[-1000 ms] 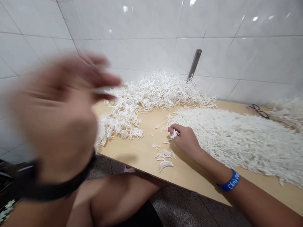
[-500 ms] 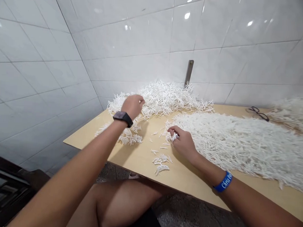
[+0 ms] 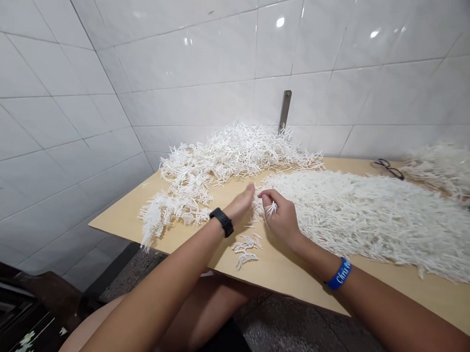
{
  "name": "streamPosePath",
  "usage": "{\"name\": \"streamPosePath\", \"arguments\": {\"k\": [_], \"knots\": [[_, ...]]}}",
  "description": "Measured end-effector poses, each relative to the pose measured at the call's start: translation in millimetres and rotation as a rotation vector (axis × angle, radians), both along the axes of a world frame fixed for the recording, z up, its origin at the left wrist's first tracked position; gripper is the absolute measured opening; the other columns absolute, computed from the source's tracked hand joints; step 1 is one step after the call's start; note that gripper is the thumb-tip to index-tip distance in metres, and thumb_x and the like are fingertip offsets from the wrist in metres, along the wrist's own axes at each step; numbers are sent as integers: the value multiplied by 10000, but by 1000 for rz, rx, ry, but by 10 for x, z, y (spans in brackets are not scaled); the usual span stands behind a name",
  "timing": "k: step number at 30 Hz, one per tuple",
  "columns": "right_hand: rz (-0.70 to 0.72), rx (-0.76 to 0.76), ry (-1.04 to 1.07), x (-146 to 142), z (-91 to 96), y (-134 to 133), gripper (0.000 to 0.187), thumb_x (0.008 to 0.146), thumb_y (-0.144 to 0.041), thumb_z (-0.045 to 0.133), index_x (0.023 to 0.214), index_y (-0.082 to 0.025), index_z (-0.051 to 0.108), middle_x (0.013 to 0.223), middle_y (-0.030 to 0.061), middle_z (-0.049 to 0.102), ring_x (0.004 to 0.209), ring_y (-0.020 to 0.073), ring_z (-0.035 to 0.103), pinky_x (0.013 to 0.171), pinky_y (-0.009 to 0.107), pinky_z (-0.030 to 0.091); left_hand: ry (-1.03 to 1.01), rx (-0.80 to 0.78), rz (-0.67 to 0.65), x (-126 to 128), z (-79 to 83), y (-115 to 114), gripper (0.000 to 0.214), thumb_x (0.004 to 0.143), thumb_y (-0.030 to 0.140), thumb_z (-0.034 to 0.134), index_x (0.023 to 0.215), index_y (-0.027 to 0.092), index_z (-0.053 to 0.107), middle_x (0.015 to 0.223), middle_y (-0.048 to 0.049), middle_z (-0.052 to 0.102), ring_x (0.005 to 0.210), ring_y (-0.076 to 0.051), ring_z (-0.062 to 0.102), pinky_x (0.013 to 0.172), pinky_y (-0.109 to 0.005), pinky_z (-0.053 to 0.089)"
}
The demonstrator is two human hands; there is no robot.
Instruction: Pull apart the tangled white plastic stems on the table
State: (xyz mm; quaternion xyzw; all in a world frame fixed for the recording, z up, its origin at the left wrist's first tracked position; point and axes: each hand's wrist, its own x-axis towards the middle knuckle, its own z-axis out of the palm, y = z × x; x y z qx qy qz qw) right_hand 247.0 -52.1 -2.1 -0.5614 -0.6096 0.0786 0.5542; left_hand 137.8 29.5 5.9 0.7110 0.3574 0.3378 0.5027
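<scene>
while our right hand (image 3: pixel 282 218) rests near the middle of the tabletop (image 3: pixel 293 273), its thumb and forefinger are pinched on a small tuft (image 3: pixel 271 208) of thin white plastic pieces, with the other fingers curled under. the tuft sits just at the left rim of the broad heap (image 3: pixel 372 216) of loose white sticks that covers most of the tabletop's right half. our left hand (image 3: pixel 242 201) is just beside the right one, on its left. its fingers are stretched out straight and close together, gripping nothing. the fingertips point toward the back edge, and we cannot tell whether they touch the wood. a black watch (image 3: pixel 222 221) is on our left wrist and a blue band (image 3: pixel 339 273) on our right.

a tangled pile (image 3: pixel 220 160) of white branching frames fills the back left corner and trails down the left edge toward the front left corner. a few small clusters (image 3: pixel 248 251) lie on bare wood near the front edge, between our two forearms. another white mound (image 3: pixel 447 170) sits at the back right. just left of it, by the back edge, lies a dark looped object (image 3: pixel 387 168), scissors or spectacles, too small for us to tell. a metal bracket (image 3: pixel 285 111) stands on the tiled wall (image 3: pixel 185 66) behind the tangled pile.
</scene>
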Motion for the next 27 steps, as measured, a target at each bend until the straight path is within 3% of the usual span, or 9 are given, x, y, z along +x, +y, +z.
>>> {"name": "streamPosePath", "arguments": {"k": [2,4,6,8,13,17,20,23,27], "knots": [[8,-33,13,18,30,-15,218,903,-345,426,866,-191,577,758,30,623,641,159,533,609,271,391,97,130,39,-188,106,-14,515,928,525,354,1206,166,597,1410,-146,501,1377,-264,366,1114,-431,291],[34,-121,55,8,52,-23,151,861,-329,473,872,-202,554,743,5,586,551,131,466,546,263,361,184,261,69,-447,128,-144,386,906,466,445,1069,188,657,1260,-123,614,1219,-259,522,1048,-401,368],[81,-226,117,-32,61,-26,117,796,-268,505,900,-216,525,716,-28,529,487,110,391,495,254,325,258,287,73,-672,68,-342,340,886,458,488,1019,195,658,1111,-108,665,1008,-242,611,905,-377,459],[142,-293,160,-85,57,-27,209,728,-188,491,933,-226,494,709,-44,476,487,107,370,486,245,316,330,313,16,-802,-38,-530,315,845,447,560,1021,201,648,1037,-92,669,912,-229,613,830,-356,476],[197,-287,12,-160,22,-54,354,645,-104,429,977,-220,469,776,-19,448,639,141,442,570,250,346,431,402,-87,-830,-204,-632,145,829,297,570,871,197,666,890,-74,666,856,-226,597,785,-339,464],[164,-239,-208,-161,-12,-74,325,656,-93,412,956,-205,464,799,3,478,722,170,469,647,283,358,256,347,21,-885,-162,-576,212,892,286,487,1033,200,620,1018,-79,661,891,-207,604,834,-342,468],[148,-282,-291,-191,-40,-80,296,676,-97,410,948,-204,458,827,23,525,763,188,497,682,304,367,136,397,104,-930,-117,-642,223,919,353,478,1041,206,593,1069,-77,639,936,-199,591,862,-338,458],[173,-337,-346,-246,-54,-99,283,688,-95,422,945,-206,463,841,28,558,753,188,511,680,305,369,137,457,68,-917,-106,-721,258,862,410,588,1026,211,594,1023,-63,649,902,-200,584,825,-326,456],[261,-307,-372,-287,-38,-134,164,806,-152,454,959,-199,490,863,39,595,775,181,535,704,298,382,96,436,85,-870,-129,-704,205,924,342,491,887,196,629,873,-46,665,801,-174,582,750,-290,437]]}}
